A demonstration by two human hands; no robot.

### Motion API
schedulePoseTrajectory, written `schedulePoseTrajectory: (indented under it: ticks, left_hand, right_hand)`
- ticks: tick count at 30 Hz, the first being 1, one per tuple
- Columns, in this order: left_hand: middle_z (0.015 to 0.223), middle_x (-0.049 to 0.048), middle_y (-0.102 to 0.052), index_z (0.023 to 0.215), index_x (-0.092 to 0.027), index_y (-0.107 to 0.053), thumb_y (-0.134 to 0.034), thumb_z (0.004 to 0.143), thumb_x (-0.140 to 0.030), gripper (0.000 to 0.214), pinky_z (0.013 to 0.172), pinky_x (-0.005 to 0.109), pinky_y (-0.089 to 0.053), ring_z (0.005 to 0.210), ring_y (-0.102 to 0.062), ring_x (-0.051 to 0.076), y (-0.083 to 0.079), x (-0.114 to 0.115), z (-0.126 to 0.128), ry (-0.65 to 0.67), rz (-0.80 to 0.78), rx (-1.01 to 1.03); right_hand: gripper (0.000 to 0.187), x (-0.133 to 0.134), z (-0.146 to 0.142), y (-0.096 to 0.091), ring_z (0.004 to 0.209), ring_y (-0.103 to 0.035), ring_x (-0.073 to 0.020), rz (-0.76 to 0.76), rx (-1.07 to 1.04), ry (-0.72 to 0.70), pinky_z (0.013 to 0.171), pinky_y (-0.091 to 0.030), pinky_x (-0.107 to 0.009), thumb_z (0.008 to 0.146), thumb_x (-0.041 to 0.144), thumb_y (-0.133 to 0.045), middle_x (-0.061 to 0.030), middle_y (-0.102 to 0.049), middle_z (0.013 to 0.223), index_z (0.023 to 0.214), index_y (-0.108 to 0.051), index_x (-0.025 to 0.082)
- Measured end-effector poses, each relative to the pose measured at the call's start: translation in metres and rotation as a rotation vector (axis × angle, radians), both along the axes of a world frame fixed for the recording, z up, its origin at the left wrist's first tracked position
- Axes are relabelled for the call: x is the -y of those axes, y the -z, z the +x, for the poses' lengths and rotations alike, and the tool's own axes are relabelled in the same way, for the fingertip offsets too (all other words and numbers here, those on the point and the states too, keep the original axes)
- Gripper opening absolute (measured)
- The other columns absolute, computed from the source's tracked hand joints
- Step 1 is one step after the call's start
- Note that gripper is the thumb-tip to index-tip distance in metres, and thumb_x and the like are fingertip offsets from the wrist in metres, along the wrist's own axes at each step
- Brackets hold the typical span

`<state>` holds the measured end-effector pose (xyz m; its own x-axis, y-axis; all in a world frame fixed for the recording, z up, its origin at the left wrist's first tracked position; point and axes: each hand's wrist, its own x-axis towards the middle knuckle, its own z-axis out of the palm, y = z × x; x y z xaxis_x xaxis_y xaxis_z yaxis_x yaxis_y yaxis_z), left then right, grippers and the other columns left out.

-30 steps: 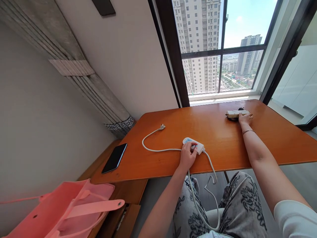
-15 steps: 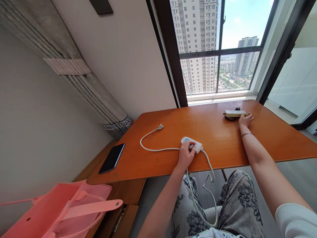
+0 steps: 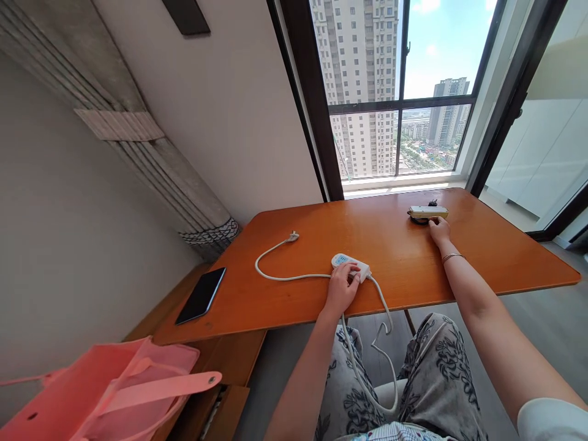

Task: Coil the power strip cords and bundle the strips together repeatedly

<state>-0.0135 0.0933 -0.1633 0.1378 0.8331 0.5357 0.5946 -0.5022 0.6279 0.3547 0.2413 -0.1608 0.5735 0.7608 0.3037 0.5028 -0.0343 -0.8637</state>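
Note:
My left hand rests on a small white power strip lying on the orange wooden table, fingers curled over its near end. One white cable curves left to a loose plug; another cable drops off the table edge into my lap. My right hand is stretched out far across the table, fingers closed, beside a cream and yellow flat device sitting on something black. Whether it touches the device I cannot make out.
A black phone lies on a lower wooden ledge at the left. A pink bag sits at the bottom left. A large window stands behind the table, a grey folded curtain along the left wall.
My right hand has drawn back slightly from the cream device. My left hand has stayed on the power strip. The camera has shifted a little.

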Motion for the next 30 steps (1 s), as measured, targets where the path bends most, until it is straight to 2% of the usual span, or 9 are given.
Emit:
schedulePoseTrajectory:
  ticks: [11,14,17,20,24,26,27,28,30]
  left_hand:
    - [0.11,0.0092,-0.07,0.088,-0.021,-0.066,-0.056,0.086,-0.022,0.01,0.098,0.046,-0.049,0.111,-0.063,0.025,-0.001,0.002,-0.001,0.013,-0.014,-0.032]
    - [0.109,0.009,-0.07,0.089,-0.021,-0.065,-0.056,0.086,-0.022,0.01,0.099,0.046,-0.049,0.112,-0.062,0.026,-0.001,0.002,0.0,0.017,-0.012,-0.036]
    - [0.11,0.0089,-0.07,0.088,-0.021,-0.065,-0.056,0.086,-0.021,0.009,0.099,0.046,-0.049,0.111,-0.062,0.026,0.0,0.002,0.0,0.017,-0.005,-0.035]
    - [0.111,0.0089,-0.07,0.088,-0.021,-0.064,-0.056,0.086,-0.021,0.009,0.099,0.046,-0.048,0.11,-0.063,0.026,0.001,0.001,0.0,0.02,-0.001,-0.031]
    - [0.111,0.0086,-0.07,0.089,-0.021,-0.064,-0.056,0.086,-0.021,0.009,0.099,0.046,-0.048,0.112,-0.062,0.026,0.0,0.002,0.0,0.035,0.003,-0.035]
    - [0.111,0.0086,-0.07,0.089,-0.021,-0.064,-0.056,0.087,-0.021,0.009,0.099,0.046,-0.048,0.112,-0.062,0.026,-0.001,0.003,0.0,0.039,-0.002,-0.039]
    - [0.112,0.0087,-0.069,0.089,-0.021,-0.064,-0.056,0.087,-0.021,0.009,0.1,0.045,-0.048,0.112,-0.062,0.026,-0.002,0.004,0.0,0.039,-0.007,-0.041]
    - [0.112,0.0087,-0.069,0.089,-0.021,-0.064,-0.056,0.087,-0.021,0.009,0.1,0.045,-0.048,0.112,-0.062,0.026,-0.002,0.005,0.0,0.04,-0.01,-0.041]
    - [0.113,0.0087,-0.069,0.09,-0.021,-0.064,-0.056,0.087,-0.021,0.009,0.101,0.045,-0.048,0.113,-0.062,0.025,-0.003,0.006,0.001,0.041,-0.012,-0.041]
  right_hand:
    - [0.018,0.018,-0.014,-0.008,0.089,-0.064,-0.0246,-0.076,0.052,-0.118,0.093,-0.047,-0.04,0.076,0.019,-0.056,-0.0106,-0.073,0.091,0.084,-0.071,0.017]
    - [0.016,0.026,-0.019,-0.007,0.086,-0.064,-0.0237,-0.081,0.024,-0.146,0.092,-0.047,-0.04,0.074,0.019,-0.057,-0.008,-0.072,0.083,0.082,-0.071,0.018]
    - [0.016,0.035,-0.023,-0.008,0.086,-0.063,-0.0226,-0.077,-0.031,-0.177,0.091,-0.048,-0.04,0.073,0.021,-0.057,-0.0072,-0.071,0.085,0.081,-0.07,0.017]
    - [0.02,0.047,-0.03,-0.009,0.079,-0.062,-0.0203,-0.087,-0.119,-0.235,0.08,-0.052,-0.037,0.074,0.024,-0.057,-0.0071,-0.07,0.084,0.086,-0.07,0.016]
    - [0.023,0.077,-0.054,-0.009,0.072,-0.063,-0.0185,-0.13,-0.219,-0.401,0.069,-0.054,-0.033,0.074,0.03,-0.061,-0.006,-0.07,0.081,0.09,-0.071,0.016]
    - [0.024,0.097,-0.074,-0.01,0.079,-0.065,-0.0191,-0.138,-0.23,-0.516,0.074,-0.054,-0.033,0.072,0.034,-0.068,-0.0059,-0.072,0.088,0.091,-0.072,0.018]
    - [0.027,0.109,-0.085,-0.01,0.085,-0.065,-0.02,-0.111,-0.21,-0.62,0.08,-0.053,-0.034,0.074,0.036,-0.068,-0.0066,-0.073,0.094,0.094,-0.072,0.018]
    - [0.03,0.12,-0.095,-0.011,0.089,-0.066,-0.0211,-0.092,-0.176,-0.706,0.084,-0.052,-0.036,0.077,0.041,-0.067,-0.0071,-0.073,0.097,0.096,-0.072,0.019]
    - [0.033,0.14,-0.116,-0.015,0.095,-0.065,-0.0222,-0.061,-0.095,-0.782,0.088,-0.051,-0.037,0.086,0.047,-0.058,-0.008,-0.072,0.104,0.101,-0.071,0.02]
